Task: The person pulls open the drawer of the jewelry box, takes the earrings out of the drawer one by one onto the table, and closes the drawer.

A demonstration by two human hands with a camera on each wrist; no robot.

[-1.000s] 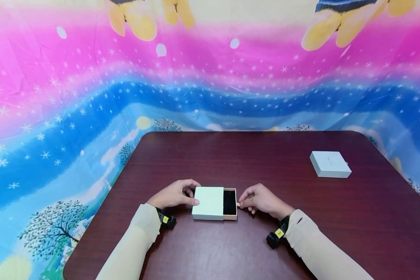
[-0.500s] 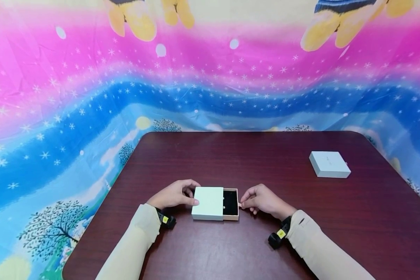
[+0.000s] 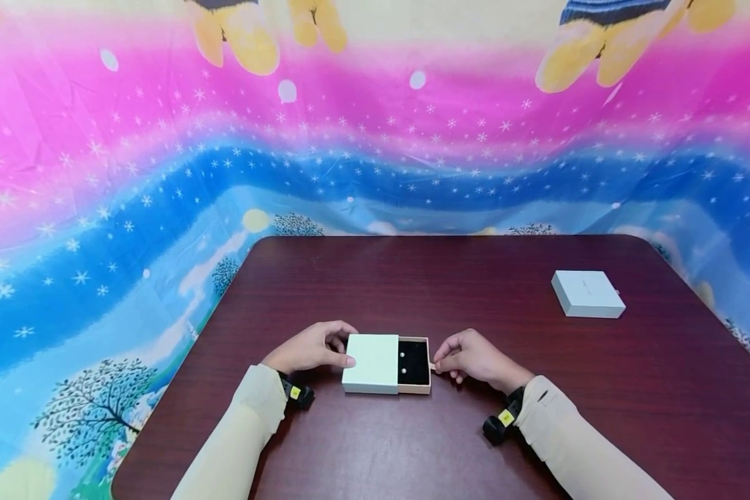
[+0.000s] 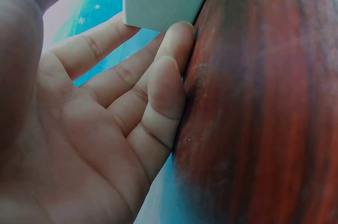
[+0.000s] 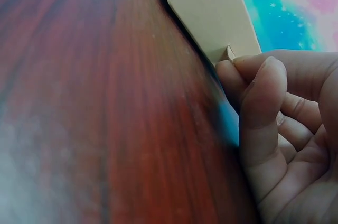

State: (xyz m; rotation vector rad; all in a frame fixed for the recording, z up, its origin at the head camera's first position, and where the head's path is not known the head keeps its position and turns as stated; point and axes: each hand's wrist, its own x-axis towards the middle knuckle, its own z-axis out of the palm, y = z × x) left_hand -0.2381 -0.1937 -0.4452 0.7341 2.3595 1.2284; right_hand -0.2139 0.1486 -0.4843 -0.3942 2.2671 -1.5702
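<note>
One pull tab [image 5: 229,53] on the partly extended drawer [image 3: 416,389], near centre, is pinched by my right hand [image 3: 476,357] while my left hand [image 3: 310,347] grips the white sleeve [image 3: 372,361]; this appears to be extraction, next calling for level rightward traction.

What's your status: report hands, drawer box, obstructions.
Left hand holding white sleeve; right hand pinching pull tab. Drawer partly out, two pearl-like beads on black lining. Second box far right, clear of the work.
</note>
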